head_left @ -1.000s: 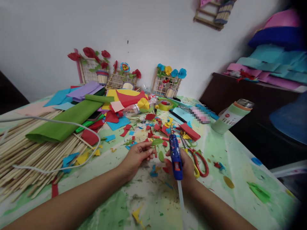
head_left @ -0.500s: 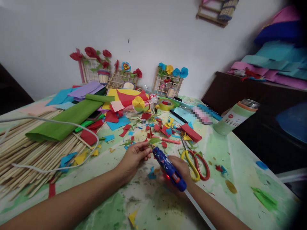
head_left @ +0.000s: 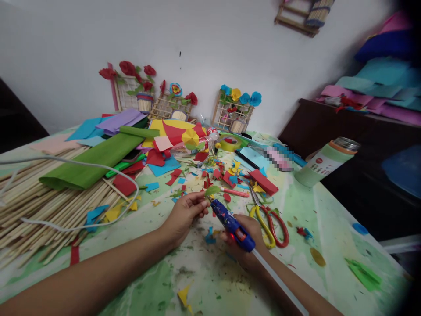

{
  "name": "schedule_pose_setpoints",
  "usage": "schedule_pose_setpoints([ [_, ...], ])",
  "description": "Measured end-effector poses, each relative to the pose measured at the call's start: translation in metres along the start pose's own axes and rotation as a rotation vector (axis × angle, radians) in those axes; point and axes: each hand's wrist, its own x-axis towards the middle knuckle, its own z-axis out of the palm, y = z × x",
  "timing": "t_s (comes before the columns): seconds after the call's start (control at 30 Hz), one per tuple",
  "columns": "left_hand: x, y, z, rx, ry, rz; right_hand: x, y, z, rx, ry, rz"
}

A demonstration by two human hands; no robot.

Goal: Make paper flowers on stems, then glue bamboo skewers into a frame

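Observation:
My left hand (head_left: 184, 214) pinches a small green paper leaf (head_left: 212, 190) just above the table. My right hand (head_left: 247, 239) is wrapped around a blue glue gun (head_left: 232, 224), tilted so its nozzle touches the base of the leaf. A white glue stick (head_left: 279, 283) pokes out of the gun's rear toward me. Both hands hover over a green-stained table (head_left: 305, 228) littered with coloured paper scraps.
Scissors with red and yellow handles (head_left: 268, 219) lie right of my right hand. A bundle of bamboo sticks (head_left: 49, 206) with a white cable over it fills the left. Green rolled paper (head_left: 95, 160), a green bottle (head_left: 324, 162) and flower frames (head_left: 233, 109) stand farther back.
The glue gun has tipped from pointing straight away to angling left, its nozzle now at the leaf held by my left hand. The left hand has barely moved.

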Motion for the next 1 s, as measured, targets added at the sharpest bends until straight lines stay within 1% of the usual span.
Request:
schedule_pose_setpoints([
  [0.17, 0.0002, -0.0015, -0.0010, 0.008, -0.015, 0.002, 0.0008, -0.0040, -0.0010, 0.013, -0.039, 0.038],
  [0.43, -0.0014, 0.0026, 0.0016, 0.039, -0.058, 0.004, -0.0002, 0.0012, 0.0023, 0.004, 0.000, 0.080],
  [0.6, -0.0031, 0.0052, 0.0040, 0.063, -0.054, 0.002, 0.0010, -0.0006, 0.0005, 0.004, -0.023, 0.110],
  [0.83, -0.0029, 0.0033, 0.0021, 0.085, -0.053, 0.009, 0.0014, 0.0008, 0.0008, -0.020, -0.042, 0.087],
  [1.0, -0.0023, 0.0029, 0.0016, 0.096, -0.084, 0.026, 0.0029, 0.0004, -0.0001, -0.024, -0.063, 0.088],
])
